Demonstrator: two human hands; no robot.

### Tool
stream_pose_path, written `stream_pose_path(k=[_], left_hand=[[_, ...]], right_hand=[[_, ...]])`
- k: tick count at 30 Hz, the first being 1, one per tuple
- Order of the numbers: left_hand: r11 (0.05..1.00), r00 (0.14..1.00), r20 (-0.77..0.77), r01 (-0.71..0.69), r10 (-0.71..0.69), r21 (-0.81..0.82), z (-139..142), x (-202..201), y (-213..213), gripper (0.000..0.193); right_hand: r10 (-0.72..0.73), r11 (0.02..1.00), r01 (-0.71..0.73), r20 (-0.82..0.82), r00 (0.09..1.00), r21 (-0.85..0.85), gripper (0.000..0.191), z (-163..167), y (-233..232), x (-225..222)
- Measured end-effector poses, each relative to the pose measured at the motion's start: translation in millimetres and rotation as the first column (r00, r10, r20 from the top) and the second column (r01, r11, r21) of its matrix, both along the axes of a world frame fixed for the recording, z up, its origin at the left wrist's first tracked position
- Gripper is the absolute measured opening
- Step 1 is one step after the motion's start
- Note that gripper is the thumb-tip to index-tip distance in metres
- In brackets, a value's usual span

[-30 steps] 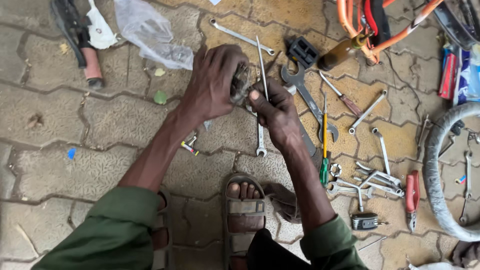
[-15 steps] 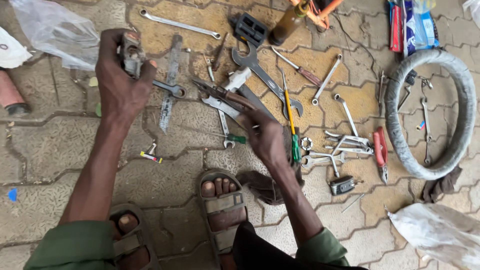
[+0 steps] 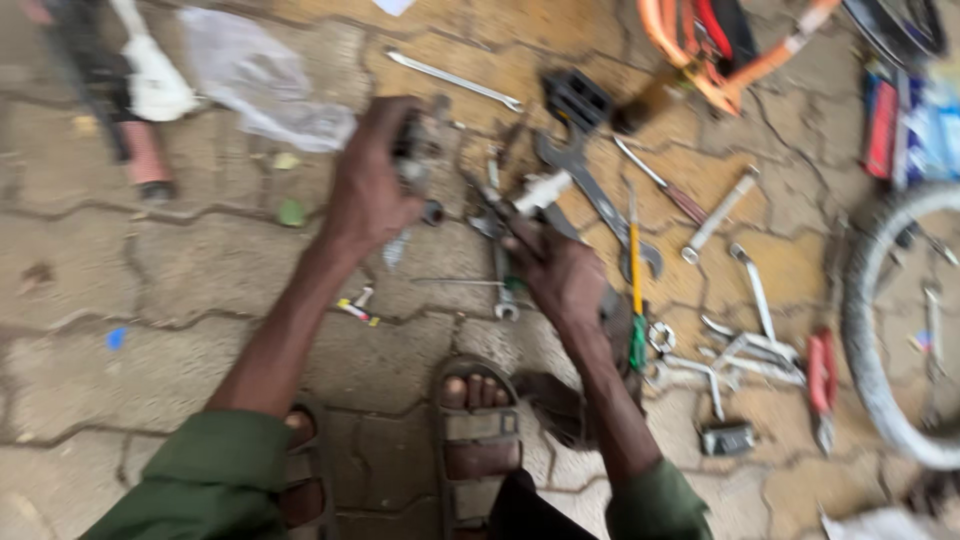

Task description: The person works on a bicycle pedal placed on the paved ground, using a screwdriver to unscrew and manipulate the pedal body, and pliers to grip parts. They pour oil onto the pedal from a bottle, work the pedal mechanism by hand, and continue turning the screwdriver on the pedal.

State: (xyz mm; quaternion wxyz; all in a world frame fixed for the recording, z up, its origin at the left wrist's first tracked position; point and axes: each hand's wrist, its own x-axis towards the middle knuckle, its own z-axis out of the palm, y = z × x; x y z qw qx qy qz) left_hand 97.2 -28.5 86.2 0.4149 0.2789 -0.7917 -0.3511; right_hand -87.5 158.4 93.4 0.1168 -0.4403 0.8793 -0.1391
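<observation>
The left hand (image 3: pixel 365 190) is closed around a small dark metal part (image 3: pixel 412 155), held up above the paved ground (image 3: pixel 150 300); the picture is blurred, so the exact kind of part cannot be told. The right hand (image 3: pixel 560 270) is lower, down among the tools, its fingers closed on a white-tipped tool (image 3: pixel 540 190) that points up and away from the person. Just beyond that hand lies a big dark spanner (image 3: pixel 590 195), and beside it a yellow-handled screwdriver (image 3: pixel 634 270) with a green end. A long thin silver spanner (image 3: pixel 455 80) lies farther off, near a black pedal (image 3: pixel 577 100). To the right of the right hand, a heap of silver spanners (image 3: pixel 745 340) sits near red-handled pliers (image 3: pixel 822 375), and a bicycle tyre (image 3: pixel 865 330) curves along the right edge. A clear plastic bag (image 3: pixel 260 85) lies beyond the left hand. Both feet in brown sandals (image 3: pixel 478 430) rest on the ground below the hands, with green sleeves (image 3: pixel 210 480) at the bottom
</observation>
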Motion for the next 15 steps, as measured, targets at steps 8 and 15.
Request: stream_pose_path(k=[8,15], left_hand=[[0.992,0.995,0.103,0.008,0.005,-0.124,1.7,-3.7,-21.3,0.072],[0.972,0.966,0.254,0.097,-0.041,-0.212,13.0,4.9,-22.5,0.083]], right_hand=[[-0.195,0.897,0.442,0.890,0.413,-0.009,0.041,56.8,50.7,6.2],[-0.093,0.995,0.093,0.795,0.600,0.046,0.048,101.0,40.5,42.7]])
